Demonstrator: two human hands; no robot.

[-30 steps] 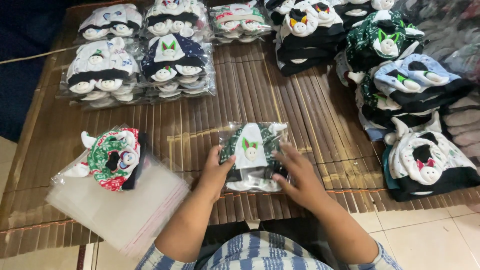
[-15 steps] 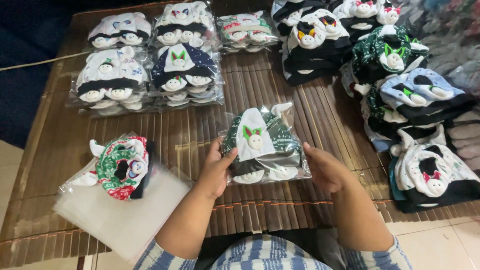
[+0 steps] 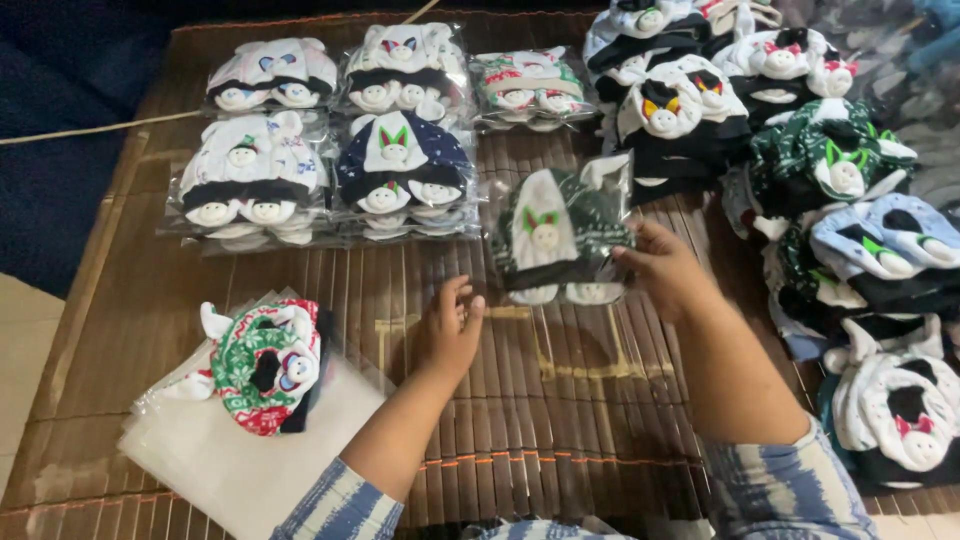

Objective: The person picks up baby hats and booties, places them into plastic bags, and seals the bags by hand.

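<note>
My right hand (image 3: 668, 265) holds a clear bag of green, white and black baby hats (image 3: 560, 235) by its right edge, over the brown bamboo mat (image 3: 500, 400). The bag sits just below a row of packed bags. My left hand (image 3: 450, 325) hovers above the mat with fingers loosely spread and nothing in it, a little left of the held bag. Further left, a red, green and white hat (image 3: 265, 365) lies on a stack of empty clear plastic bags (image 3: 240, 455).
Several packed bags of hats (image 3: 330, 150) lie in rows at the back left of the mat. Loose unpacked hats (image 3: 840, 200) are piled along the right side. A dark blue cloth (image 3: 60, 150) lies at the far left, with pale floor tiles below it.
Both hands held the bagged hats near me; now the left hand has let go and the right hand has carried the bag farther away toward the packed rows.
</note>
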